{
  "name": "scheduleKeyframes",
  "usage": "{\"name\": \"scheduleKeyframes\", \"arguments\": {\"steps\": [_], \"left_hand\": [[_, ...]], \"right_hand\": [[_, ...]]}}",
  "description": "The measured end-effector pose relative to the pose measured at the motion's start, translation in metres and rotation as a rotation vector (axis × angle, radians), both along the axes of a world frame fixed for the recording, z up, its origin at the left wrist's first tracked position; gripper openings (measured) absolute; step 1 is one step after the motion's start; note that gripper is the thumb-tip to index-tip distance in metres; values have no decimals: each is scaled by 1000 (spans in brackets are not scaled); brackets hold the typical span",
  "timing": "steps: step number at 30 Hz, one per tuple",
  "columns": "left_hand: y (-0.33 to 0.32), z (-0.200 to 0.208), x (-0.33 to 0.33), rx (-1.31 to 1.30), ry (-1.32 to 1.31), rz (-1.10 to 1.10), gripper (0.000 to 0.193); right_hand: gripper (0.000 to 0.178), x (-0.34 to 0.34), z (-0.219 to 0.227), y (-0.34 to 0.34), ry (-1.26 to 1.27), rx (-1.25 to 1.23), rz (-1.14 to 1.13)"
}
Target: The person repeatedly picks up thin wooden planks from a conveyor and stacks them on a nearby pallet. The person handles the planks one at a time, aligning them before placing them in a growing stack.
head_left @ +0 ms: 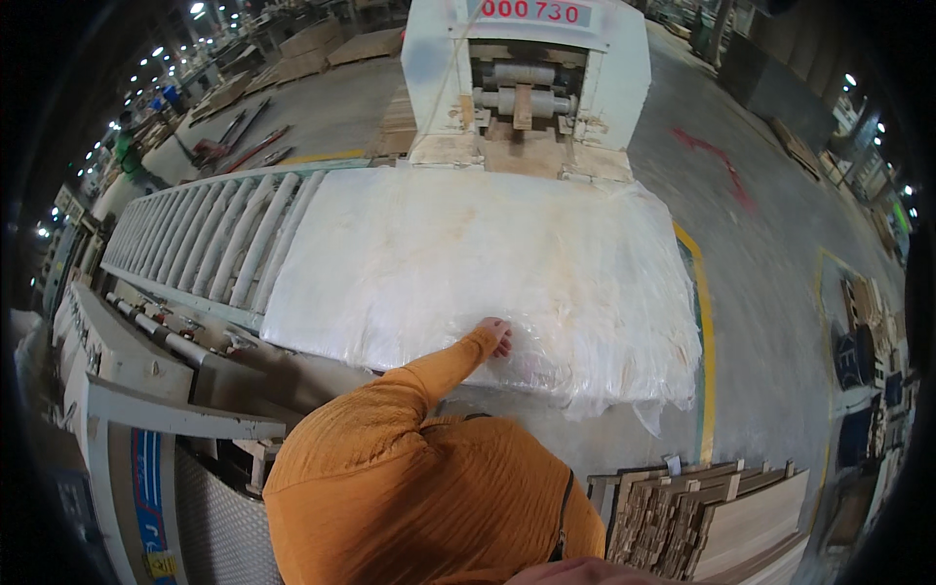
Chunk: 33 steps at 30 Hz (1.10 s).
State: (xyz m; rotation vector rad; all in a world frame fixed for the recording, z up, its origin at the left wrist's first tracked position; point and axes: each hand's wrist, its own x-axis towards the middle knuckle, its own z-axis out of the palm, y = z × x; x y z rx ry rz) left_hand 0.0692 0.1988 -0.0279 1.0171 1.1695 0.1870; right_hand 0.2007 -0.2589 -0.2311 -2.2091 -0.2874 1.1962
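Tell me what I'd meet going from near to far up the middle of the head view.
Orange sleeve → hand resting on the near edge of the plastic-covered white sheet stack → white roller machine at the stack's far end.

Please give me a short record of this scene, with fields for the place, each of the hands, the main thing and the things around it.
Place: factory hall, concrete floor with a yellow line
Left hand: orange sleeve, fingers flat on the plastic sheet, holding nothing
Right hand: only a sliver at the lower edge, state unclear
Main thing: wide flat stack under a clear plastic sheet
Behind it: white machine with rollers
Left of it: roller conveyor
Lower right: stacked wood pieces
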Motion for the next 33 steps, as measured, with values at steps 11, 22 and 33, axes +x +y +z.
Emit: {"name": "scheduleKeyframes", "arguments": {"steps": [11,22,33], "left_hand": [[0,-5,2,9,5,21,31],[50,-11,6,-458,-216,168,37],[308,102,98,77,-167,492,58]], "right_hand": [[42,27,17,-9,66,-222,169],[37,29,71,105,75,84,-43],[41,22,112,124,-28,-148,-113]]}}
